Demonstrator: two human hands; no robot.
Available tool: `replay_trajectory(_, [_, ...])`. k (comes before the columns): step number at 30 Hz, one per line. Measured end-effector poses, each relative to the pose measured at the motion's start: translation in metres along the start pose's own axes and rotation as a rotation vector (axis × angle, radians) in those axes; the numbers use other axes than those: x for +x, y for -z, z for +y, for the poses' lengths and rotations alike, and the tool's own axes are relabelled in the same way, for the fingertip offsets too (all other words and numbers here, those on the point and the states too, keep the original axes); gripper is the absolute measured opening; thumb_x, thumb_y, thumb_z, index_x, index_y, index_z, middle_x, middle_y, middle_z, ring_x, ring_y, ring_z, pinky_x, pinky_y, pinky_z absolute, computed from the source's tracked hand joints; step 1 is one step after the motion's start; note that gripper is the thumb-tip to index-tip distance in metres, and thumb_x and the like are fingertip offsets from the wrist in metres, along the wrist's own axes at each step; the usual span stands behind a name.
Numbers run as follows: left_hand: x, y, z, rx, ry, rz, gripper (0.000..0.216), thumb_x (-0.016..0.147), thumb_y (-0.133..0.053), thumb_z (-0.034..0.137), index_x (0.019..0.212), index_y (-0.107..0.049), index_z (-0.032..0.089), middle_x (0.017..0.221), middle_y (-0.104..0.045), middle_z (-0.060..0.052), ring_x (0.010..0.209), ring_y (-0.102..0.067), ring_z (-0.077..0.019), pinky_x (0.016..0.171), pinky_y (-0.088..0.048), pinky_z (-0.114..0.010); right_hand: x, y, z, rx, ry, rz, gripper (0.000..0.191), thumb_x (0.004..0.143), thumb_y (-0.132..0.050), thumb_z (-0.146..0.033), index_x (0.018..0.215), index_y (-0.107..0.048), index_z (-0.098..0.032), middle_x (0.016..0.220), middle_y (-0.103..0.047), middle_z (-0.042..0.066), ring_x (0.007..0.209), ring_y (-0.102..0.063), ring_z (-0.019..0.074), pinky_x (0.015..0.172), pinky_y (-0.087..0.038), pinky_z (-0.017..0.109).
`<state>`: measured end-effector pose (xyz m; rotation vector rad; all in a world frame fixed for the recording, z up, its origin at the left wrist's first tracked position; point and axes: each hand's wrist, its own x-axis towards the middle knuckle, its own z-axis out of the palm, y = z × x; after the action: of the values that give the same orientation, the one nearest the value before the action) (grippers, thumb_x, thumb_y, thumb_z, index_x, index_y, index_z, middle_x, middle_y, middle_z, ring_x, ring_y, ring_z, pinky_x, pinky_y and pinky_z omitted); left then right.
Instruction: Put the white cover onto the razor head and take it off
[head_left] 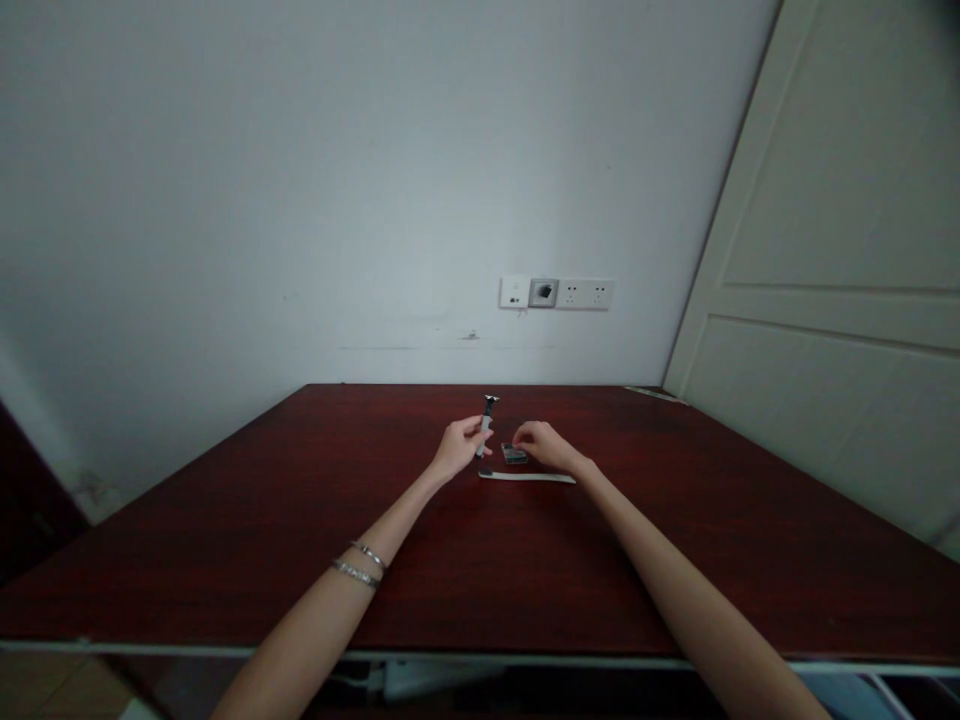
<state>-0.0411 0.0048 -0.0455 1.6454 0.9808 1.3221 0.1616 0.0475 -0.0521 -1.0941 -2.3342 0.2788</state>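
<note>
"Above the table [262, 520], between its left and right edges, what does the left hand [456, 447] hold?"

"One slim grey tool [486, 424], its T-shaped head up toward the far edge."

"And the right hand [546, 445]?"

"Bunched narrow, at a small clear case [514, 457] on the table; I can't tell whether it grips anything."

"That pale strip [529, 477]?"

"Lying just nearer the front edge than the case."

Dim light falls on a scuffed white wall [337, 180] with power sockets [585, 294], a reddish-brown tabletop [225, 530] and a pale panelled door [847, 200]
</note>
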Motion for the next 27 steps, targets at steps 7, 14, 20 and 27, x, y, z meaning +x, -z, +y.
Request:
replay_trajectory(7, [-0.001, 0.001, 0.002, -0.030, -0.021, -0.007, 0.031, 0.072, -0.066, 0.028, 0.097, -0.062, 0.010, 0.085, -0.067, -0.008, 0.052, -0.064, -0.0136, 0.046, -0.044, -0.020, -0.003, 0.012, -0.023, 0.277, 0.006, 0.125, 0.015, 0.075, -0.057, -0.027, 0.077, -0.067, -0.016, 0.077, -0.068, 0.003, 0.072, -0.061, 0.0153, 0.070, -0.044, 0.025])
replay_trajectory(14, [-0.004, -0.001, 0.012, -0.124, -0.004, -0.022, 0.038, 0.067, -0.069, 0.029, 0.099, -0.064, 0.010, 0.086, -0.069, -0.009, 0.056, -0.063, -0.0137, 0.050, -0.047, -0.023, -0.008, 0.018, -0.049, 0.341, 0.038, 0.159, 0.019, 0.077, -0.056, -0.032, 0.081, -0.066, -0.016, 0.080, -0.068, 0.003, 0.074, -0.061, 0.0157, 0.071, -0.045, 0.026])
replay_trajectory(20, [-0.005, -0.002, 0.016, -0.146, -0.002, -0.011, 0.043, 0.063, -0.072, 0.029, 0.100, -0.064, 0.009, 0.084, -0.070, -0.009, 0.055, -0.062, -0.0133, 0.050, -0.048, -0.023, -0.009, 0.016, -0.054, 0.334, 0.051, 0.158, 0.018, 0.078, -0.055, -0.030, 0.081, -0.067, -0.016, 0.080, -0.069, 0.003, 0.074, -0.062, 0.0160, 0.072, -0.046, 0.027])
replay_trajectory(27, [-0.004, -0.001, 0.016, -0.116, -0.038, -0.006, 0.038, 0.066, -0.069, 0.029, 0.098, -0.064, 0.009, 0.084, -0.069, -0.009, 0.052, -0.063, -0.0131, 0.048, -0.047, -0.022, -0.009, 0.018, -0.061, 0.285, 0.094, 0.251, 0.018, 0.079, -0.057, -0.030, 0.085, -0.069, -0.017, 0.085, -0.070, 0.005, 0.077, -0.064, 0.0169, 0.071, -0.048, 0.027])
